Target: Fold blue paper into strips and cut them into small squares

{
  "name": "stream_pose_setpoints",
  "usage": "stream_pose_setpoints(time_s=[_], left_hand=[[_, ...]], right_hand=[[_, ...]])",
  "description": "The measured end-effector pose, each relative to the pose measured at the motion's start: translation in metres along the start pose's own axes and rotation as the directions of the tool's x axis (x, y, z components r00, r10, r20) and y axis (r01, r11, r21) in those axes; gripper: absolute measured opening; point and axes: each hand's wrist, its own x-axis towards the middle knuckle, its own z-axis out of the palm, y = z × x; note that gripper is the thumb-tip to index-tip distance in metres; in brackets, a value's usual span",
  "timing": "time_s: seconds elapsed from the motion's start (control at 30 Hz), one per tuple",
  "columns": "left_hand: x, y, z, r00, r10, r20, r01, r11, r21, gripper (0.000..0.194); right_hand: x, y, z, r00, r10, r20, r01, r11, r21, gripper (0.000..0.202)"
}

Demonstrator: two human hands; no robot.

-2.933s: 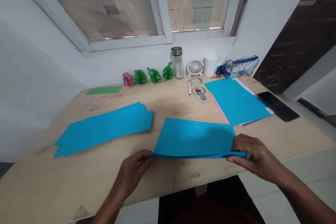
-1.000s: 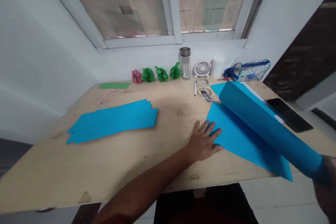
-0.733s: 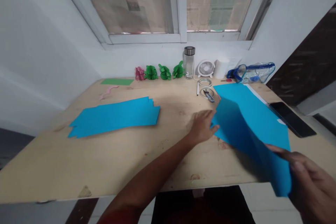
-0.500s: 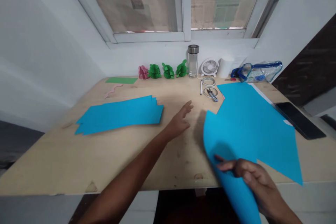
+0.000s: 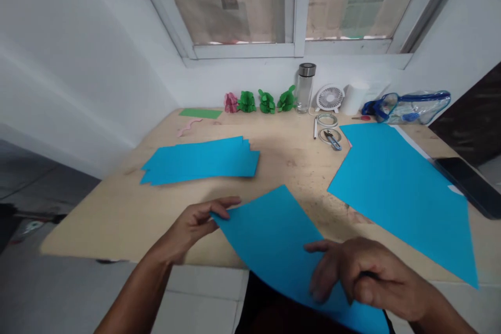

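A blue sheet of paper [image 5: 274, 229] slants over the table's front edge, its near end hanging low. My left hand [image 5: 199, 222] pinches its left corner between thumb and fingers. Over the sheet's right part is my right hand [image 5: 352, 271], index finger stretched out and the other fingers bent and blurred. Whether those fingers grip the paper I cannot tell. Beyond my left hand lies a loose stack of blue paper strips [image 5: 199, 159]. To the right, a larger blue paper sheet [image 5: 403, 203] lies flat.
Along the wall stand a pink paper piece [image 5: 230, 103], several green paper pieces [image 5: 267, 102], a glass bottle [image 5: 305, 91], a small fan [image 5: 330, 98] and a clear pouch [image 5: 418, 107]. Thread snips [image 5: 332, 140], tape rolls [image 5: 327, 120] and a pen [image 5: 315, 128] lie nearer. A phone [image 5: 469, 185] sits right.
My left hand has come back toward me and taken the sheet's left corner. The sheet has swung left and flattened out, away from the larger sheet. The view has shifted left.
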Motion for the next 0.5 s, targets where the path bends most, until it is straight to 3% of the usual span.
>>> stream_pose_setpoints(time_s=[0.13, 0.23, 0.37, 0.43, 0.5], left_hand=[[-0.042, 0.016, -0.004, 0.964, 0.215, -0.156, -0.171, 0.951, 0.257, 0.010], [-0.069, 0.018, 0.005, 0.938, 0.293, -0.187, -0.199, 0.893, 0.403, 0.014], [-0.085, 0.004, 0.024, 0.968, 0.086, -0.234, 0.022, 0.906, 0.423, 0.015], [-0.084, -0.003, 0.034, 0.949, -0.018, -0.314, 0.137, 0.922, 0.361, 0.015], [-0.076, -0.007, 0.043, 0.903, -0.041, -0.428, 0.179, 0.941, 0.286, 0.023]], right_hand=[[-0.024, -0.012, -0.025, 0.994, -0.009, -0.113, -0.031, 0.935, -0.354, 0.008], [-0.043, -0.011, -0.029, 0.976, -0.045, -0.214, -0.082, 0.832, -0.548, 0.019], [-0.062, 0.014, -0.012, 0.940, -0.009, -0.340, -0.216, 0.759, -0.615, 0.023], [-0.069, 0.031, 0.000, 0.899, 0.032, -0.437, -0.309, 0.755, -0.579, 0.017], [-0.073, 0.047, 0.009, 0.838, 0.081, -0.539, -0.418, 0.731, -0.539, 0.019]])
